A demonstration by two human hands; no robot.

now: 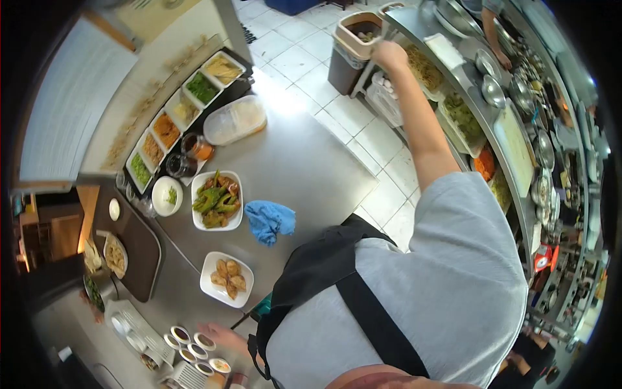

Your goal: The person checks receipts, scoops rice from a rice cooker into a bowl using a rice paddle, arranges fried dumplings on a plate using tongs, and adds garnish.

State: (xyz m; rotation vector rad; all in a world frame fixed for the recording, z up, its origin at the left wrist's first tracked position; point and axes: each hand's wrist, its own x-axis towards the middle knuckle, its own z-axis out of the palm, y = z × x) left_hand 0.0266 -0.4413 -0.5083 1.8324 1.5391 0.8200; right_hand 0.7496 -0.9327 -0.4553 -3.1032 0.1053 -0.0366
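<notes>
My right hand (391, 57) reaches far forward beside a bin (345, 68) with a beige rim. Its fingers are curled closed, and what they hold, if anything, I cannot make out. Low on the left, my left hand (219, 337) has its fingers stretched out close to several small sauce cups (196, 350). On the steel counter (304, 155) sits a square white bowl (217, 201) of green peppers and browned pieces. Nearer me is a square white dish (227, 280) with golden-brown fried pieces. A crumpled blue cloth (270, 222) lies beside the bowl.
A row of garnish containers (167, 131) lines the counter's far left side, near a lidded plastic tub (235, 120). A brown tray (139, 253) holds a dish. At right, shelving (476, 97) carries food tubs and metal bowls; another person's arm (494, 39) shows there.
</notes>
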